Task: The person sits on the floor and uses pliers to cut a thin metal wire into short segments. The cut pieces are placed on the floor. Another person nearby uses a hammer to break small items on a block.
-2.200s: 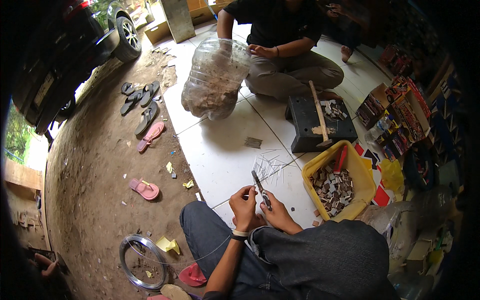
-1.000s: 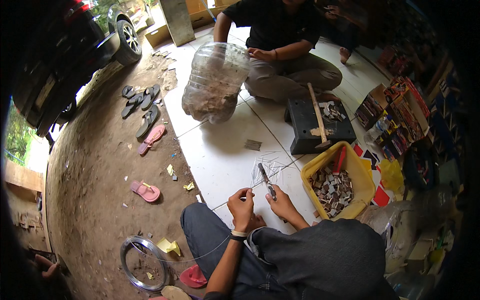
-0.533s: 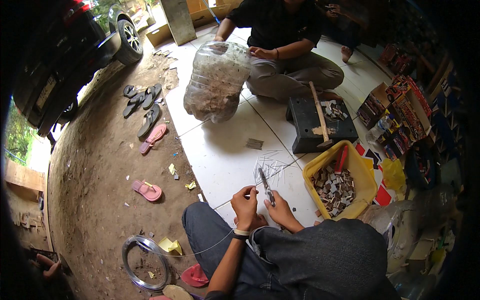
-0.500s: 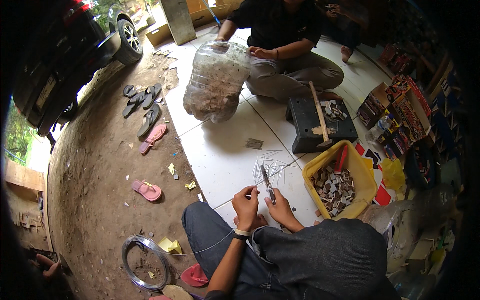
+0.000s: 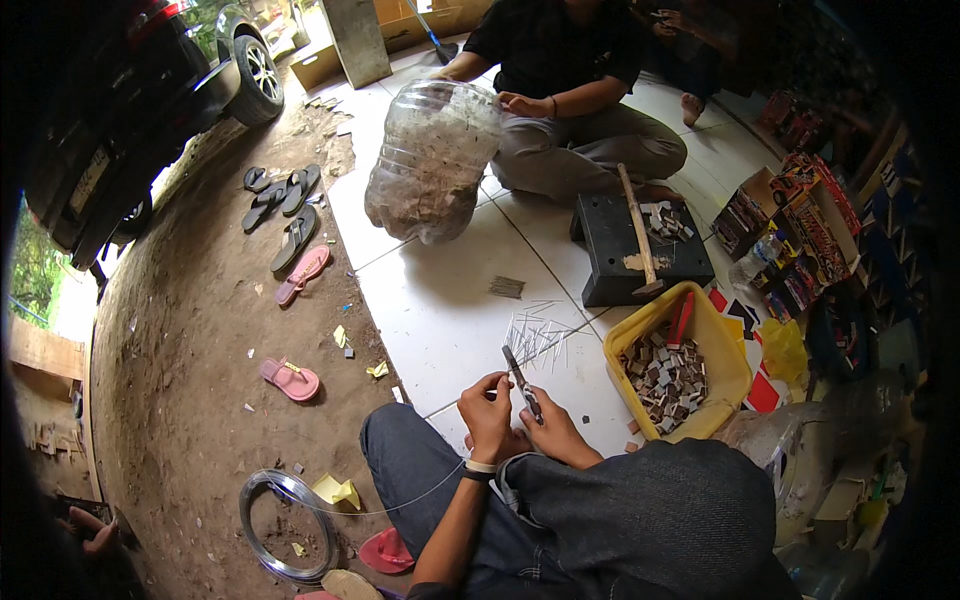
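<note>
My left hand (image 5: 486, 418) is closed in a pinch on a thin metal wire (image 5: 425, 494), which runs back over my left knee to a silvery coil (image 5: 246, 520) on the dirt. In my right hand (image 5: 558, 432) is a pair of pliers (image 5: 524, 385), with the handles in my fist. The dark jaws point up and leftward, close by my left fingertips; whether they touch the wire I cannot tell. Just beyond them, straight cut wire pieces (image 5: 540, 335) lie loosely scattered on the white tiles. A neat bundle of short wires (image 5: 507, 287) rests farther off.
At my right stands a yellow bin (image 5: 742, 385) of small square chips (image 5: 665, 390). Behind it, a hammer (image 5: 636, 225) lies across a black stool (image 5: 608, 268). Opposite, a seated person holds a large clear plastic bottle (image 5: 435, 165). Sandals (image 5: 297, 240) lie on the dirt.
The pliers have tilted left, bringing their jaws closer to my left fingertips. My left hand stays pinched on the wire. The other person's bottle has tipped slightly.
</note>
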The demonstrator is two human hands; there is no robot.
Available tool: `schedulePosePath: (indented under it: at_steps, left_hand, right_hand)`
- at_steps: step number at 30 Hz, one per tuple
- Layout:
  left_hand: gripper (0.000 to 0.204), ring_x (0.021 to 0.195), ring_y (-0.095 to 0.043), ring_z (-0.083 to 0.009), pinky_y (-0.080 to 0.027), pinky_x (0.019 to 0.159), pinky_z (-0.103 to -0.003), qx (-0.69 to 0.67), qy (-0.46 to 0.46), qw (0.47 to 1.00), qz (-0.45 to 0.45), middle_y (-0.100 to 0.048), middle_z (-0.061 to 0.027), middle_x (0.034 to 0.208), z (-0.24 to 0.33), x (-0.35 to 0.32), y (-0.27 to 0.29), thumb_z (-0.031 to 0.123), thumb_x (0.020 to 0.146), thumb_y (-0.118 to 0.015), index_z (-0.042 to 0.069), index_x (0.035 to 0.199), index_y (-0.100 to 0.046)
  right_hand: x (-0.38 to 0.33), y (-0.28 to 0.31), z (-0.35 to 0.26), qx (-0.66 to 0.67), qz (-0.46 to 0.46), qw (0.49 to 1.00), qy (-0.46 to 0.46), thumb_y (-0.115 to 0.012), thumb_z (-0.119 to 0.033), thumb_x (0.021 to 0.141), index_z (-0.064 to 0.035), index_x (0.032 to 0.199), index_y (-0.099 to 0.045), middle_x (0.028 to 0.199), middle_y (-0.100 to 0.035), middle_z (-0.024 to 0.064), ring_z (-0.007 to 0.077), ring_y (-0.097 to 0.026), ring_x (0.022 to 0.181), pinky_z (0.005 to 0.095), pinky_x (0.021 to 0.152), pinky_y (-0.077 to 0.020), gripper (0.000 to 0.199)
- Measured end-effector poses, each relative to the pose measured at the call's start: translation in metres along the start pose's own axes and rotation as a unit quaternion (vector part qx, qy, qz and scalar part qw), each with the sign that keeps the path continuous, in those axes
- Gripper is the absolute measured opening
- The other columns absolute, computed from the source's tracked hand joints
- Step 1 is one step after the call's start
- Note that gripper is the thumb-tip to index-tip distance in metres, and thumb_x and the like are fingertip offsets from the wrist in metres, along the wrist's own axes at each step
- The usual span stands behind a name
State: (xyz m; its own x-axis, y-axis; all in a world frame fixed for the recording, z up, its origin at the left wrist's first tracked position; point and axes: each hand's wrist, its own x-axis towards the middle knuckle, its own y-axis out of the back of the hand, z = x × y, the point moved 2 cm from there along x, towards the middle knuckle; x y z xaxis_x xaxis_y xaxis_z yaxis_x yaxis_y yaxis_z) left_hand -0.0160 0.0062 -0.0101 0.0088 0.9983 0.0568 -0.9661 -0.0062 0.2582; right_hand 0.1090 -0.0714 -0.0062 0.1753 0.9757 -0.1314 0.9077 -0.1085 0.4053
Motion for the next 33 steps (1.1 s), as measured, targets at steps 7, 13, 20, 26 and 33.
schedulePosePath:
  at_steps: [7, 13, 20, 26, 33]
  left_hand:
    - [0.018, 0.071, -0.078, -0.0208, -0.057, 0.065, -0.029, -0.002, -0.004, 1.0, 0.005, -0.08, -0.0135, 0.087, -0.002, 0.001, 0.002, 0.013, 0.095, -0.071, 0.0, 0.103, -0.079]
    - [0.018, 0.07, -0.077, -0.0203, -0.056, 0.065, -0.028, -0.004, 0.001, 1.0, 0.001, -0.08, -0.0126, 0.086, -0.002, 0.001, 0.002, 0.013, 0.095, -0.071, 0.0, 0.103, -0.079]
    - [0.017, 0.069, -0.077, -0.0197, -0.056, 0.065, -0.029, -0.003, -0.007, 1.0, 0.004, -0.08, -0.012, 0.086, -0.002, 0.001, 0.002, 0.013, 0.095, -0.07, 0.001, 0.103, -0.08]
    - [0.017, 0.071, -0.077, -0.0186, -0.057, 0.065, -0.028, -0.002, 0.002, 1.0, -0.012, -0.079, -0.0127, 0.086, 0.0, 0.001, 0.002, 0.012, 0.095, -0.07, 0.0, 0.103, -0.079]
    - [0.017, 0.072, -0.077, -0.0193, -0.057, 0.065, -0.029, 0.012, 0.002, 1.0, -0.004, -0.08, -0.0127, 0.086, -0.003, 0.003, 0.0, 0.012, 0.094, -0.071, 0.0, 0.103, -0.079]
  right_hand:
    - [-0.002, -0.001, -0.001, -0.012, -0.025, 0.999, -0.034, -0.064, -0.012, 0.098, -0.0005, 0.141, -0.048, 0.101, -0.068, 0.024, 0.0398, -0.068, 0.093, 0.0473, 0.083, -0.0534, 0.047]
    - [-0.001, -0.002, 0.006, -0.031, -0.014, 0.999, -0.02, -0.064, -0.017, 0.099, 0.0003, 0.135, -0.053, 0.09, -0.068, 0.0228, 0.0369, -0.068, 0.08, 0.0449, 0.073, -0.0517, 0.042]
    - [-0.002, -0.003, 0.008, -0.021, -0.006, 0.999, -0.032, -0.064, -0.018, 0.098, 0.0008, 0.124, -0.055, 0.087, -0.068, 0.0221, 0.038, -0.068, 0.078, 0.0459, 0.072, -0.0515, 0.033]
    - [0.0, -0.004, 0.01, -0.023, -0.011, 0.997, -0.067, -0.07, -0.019, 0.093, -0.0018, 0.116, -0.055, 0.084, -0.067, 0.0207, 0.0356, -0.067, 0.074, 0.0449, 0.07, -0.0515, 0.033]
    - [0.003, -0.006, 0.017, -0.119, -0.006, 0.99, -0.073, -0.072, -0.02, 0.09, -0.0028, 0.116, -0.053, 0.088, -0.069, 0.0239, 0.0442, -0.069, 0.082, 0.0526, 0.074, -0.0518, 0.037]
